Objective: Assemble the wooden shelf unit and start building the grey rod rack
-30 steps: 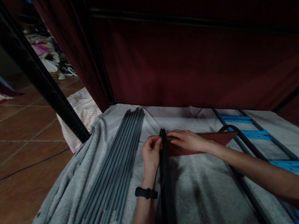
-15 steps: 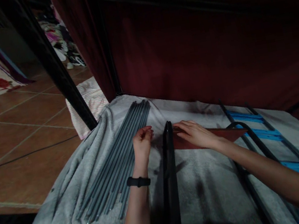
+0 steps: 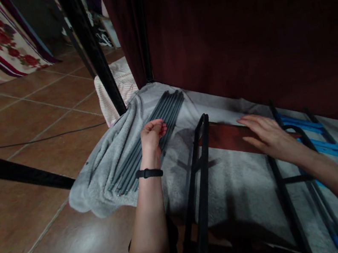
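left hand has quit the black frame for the grey rods at ten o'clock, grip loose, only touching; right hand lies flat, released, on the red panel

Our left hand has let go of the top of the black frame and gone left onto the grey rods, fingers loosely bent; our right hand has slid right along the brown board, away from the frame, and now lies flat with fingers spread.
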The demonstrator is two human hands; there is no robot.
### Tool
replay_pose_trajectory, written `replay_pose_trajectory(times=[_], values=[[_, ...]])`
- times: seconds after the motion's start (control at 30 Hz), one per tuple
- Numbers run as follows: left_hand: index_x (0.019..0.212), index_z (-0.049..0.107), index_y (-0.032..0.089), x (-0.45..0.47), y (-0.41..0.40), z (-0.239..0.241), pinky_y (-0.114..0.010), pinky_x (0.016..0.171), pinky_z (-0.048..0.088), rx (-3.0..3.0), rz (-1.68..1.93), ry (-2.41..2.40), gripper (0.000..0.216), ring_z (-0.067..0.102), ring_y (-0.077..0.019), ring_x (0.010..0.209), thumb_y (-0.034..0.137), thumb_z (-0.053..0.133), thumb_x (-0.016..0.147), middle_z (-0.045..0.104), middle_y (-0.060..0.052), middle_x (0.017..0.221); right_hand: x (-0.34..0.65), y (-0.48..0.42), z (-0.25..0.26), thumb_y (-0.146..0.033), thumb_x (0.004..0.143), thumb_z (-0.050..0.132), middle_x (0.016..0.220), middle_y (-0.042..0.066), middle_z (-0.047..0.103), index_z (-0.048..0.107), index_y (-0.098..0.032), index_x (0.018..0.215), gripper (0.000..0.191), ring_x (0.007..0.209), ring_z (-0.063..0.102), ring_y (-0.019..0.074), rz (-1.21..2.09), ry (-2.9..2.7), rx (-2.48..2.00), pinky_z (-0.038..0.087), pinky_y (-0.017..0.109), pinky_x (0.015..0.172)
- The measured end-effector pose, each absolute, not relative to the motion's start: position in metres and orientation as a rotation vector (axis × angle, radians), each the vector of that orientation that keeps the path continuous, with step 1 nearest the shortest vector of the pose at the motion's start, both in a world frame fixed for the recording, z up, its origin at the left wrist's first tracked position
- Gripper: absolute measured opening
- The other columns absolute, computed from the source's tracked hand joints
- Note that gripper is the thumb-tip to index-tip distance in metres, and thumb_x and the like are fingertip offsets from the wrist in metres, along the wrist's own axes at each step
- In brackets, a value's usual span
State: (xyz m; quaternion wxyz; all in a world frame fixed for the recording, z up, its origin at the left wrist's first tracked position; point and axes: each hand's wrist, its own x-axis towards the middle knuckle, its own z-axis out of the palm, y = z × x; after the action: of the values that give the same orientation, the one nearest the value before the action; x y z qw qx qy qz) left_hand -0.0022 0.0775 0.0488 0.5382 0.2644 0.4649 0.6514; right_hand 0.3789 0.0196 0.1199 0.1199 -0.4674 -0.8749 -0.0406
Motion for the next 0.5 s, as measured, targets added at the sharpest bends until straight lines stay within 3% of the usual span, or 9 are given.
replay_pose_trajectory(times=[0.17,0.3,0.37,0.5], values=[[0.087,0.072,0.014,-0.011,0.075,0.051,-0.019,0.064,0.052,0.623,1.562,1.160,0.014,0.067,-0.0106,0.067,0.020,0.077,0.076,0.073,-0.004,0.076,0.474,-0.033,0.136,-0.060,0.102,0.052,0.146,0.017,0.063,0.056,-0.041,0.152,0.054,0.137,0.059,0.0355,-0.196,-2.225,-1.560,0.048,0.056,0.112],[0.086,0.073,0.013,0.002,0.076,0.052,-0.018,0.061,0.053,0.657,1.490,1.195,0.012,0.066,-0.0107,0.064,0.017,0.077,0.076,0.073,-0.004,0.075,0.537,-0.080,0.123,-0.068,0.094,0.056,0.133,0.013,0.069,0.069,-0.045,0.131,0.045,0.121,0.068,0.0406,-0.187,-1.791,-1.813,0.054,0.062,0.097],[0.086,0.073,0.012,0.015,0.077,0.049,-0.019,0.063,0.054,0.684,1.406,1.216,0.012,0.067,-0.0112,0.065,0.013,0.077,0.075,0.074,-0.005,0.075,0.551,-0.096,0.109,-0.064,0.092,0.062,0.127,0.014,0.072,0.074,-0.040,0.117,0.037,0.109,0.072,0.0378,-0.070,-1.536,-1.910,0.055,0.059,0.096],[0.086,0.075,0.014,0.045,0.087,0.042,-0.019,0.063,0.057,0.755,1.335,1.250,0.009,0.069,-0.0124,0.070,0.011,0.077,0.078,0.076,-0.003,0.077,0.561,-0.096,0.069,-0.059,0.082,0.067,0.095,0.011,0.076,0.074,-0.022,0.104,0.044,0.088,0.073,0.0293,0.212,-1.187,-1.922,0.061,0.049,0.085]])
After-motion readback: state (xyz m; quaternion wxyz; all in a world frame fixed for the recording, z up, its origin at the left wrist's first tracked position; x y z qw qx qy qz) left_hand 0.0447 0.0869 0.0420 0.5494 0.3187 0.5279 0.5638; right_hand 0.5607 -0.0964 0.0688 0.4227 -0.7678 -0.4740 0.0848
